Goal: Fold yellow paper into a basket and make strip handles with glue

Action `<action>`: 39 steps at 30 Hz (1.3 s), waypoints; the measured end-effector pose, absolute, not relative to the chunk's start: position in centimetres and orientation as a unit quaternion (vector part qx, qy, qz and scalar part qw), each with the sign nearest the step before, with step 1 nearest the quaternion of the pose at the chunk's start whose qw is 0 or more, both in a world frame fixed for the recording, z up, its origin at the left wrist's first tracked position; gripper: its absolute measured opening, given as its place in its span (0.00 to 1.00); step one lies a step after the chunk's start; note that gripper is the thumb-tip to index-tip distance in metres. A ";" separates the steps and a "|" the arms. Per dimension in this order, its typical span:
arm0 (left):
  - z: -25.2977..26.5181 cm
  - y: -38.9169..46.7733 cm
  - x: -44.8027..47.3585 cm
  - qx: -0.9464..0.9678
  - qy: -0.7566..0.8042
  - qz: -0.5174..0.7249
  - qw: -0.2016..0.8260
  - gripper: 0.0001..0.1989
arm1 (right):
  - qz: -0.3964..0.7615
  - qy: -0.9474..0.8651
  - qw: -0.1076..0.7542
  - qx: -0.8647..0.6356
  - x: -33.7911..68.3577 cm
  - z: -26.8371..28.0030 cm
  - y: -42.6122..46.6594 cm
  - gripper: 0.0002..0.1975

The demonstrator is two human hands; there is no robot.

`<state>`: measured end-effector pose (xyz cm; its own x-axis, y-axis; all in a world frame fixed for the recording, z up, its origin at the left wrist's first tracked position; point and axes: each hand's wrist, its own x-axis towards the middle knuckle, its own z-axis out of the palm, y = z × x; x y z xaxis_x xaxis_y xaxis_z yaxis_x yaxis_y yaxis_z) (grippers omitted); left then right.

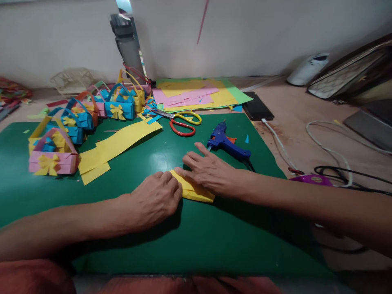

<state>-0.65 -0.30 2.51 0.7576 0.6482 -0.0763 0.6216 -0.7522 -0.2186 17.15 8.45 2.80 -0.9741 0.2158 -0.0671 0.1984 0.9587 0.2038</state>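
A folded piece of yellow paper (pixel 197 192) lies on the green board (pixel 137 249) between my hands. My left hand (pixel 157 194) is closed at its left end, with the fingertips curled out of sight around the paper's edge. Over its upper side rests my right hand (pixel 206 169), fingers stretched out and thumb pressing the paper. Just beyond the right hand lies a blue hot glue gun (pixel 228 143), its nozzle pointing away. Scissors (pixel 185 121) with one red and one yellow handle lie farther back.
Small paper baskets with bows (pixel 53 161) stand at the left. Yellow paper strips (pixel 128 141) lie beside them. Coloured sheets (pixel 196 94), a phone (pixel 257 107) and a bottle (pixel 127 45) are at the back. Cables (pixel 349 163) run along the right side.
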 end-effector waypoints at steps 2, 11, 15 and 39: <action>2.4 -0.2 -0.7 -0.936 -0.334 0.069 0.085 0.08 | 0.139 0.984 0.029 0.105 18.4 3.1 8.5 0.11; 2.3 -0.1 -0.5 -0.935 -0.344 0.053 0.070 0.06 | 0.235 0.968 -0.081 0.029 19.8 3.3 7.7 0.13; 2.6 -0.1 -0.3 -0.937 -0.339 0.051 0.069 0.06 | 0.253 0.966 -0.049 -0.031 19.7 2.7 7.7 0.12; 2.7 -0.5 0.1 -0.936 -0.332 0.054 0.105 0.08 | 0.244 0.961 -0.064 -0.114 15.1 1.9 10.4 0.15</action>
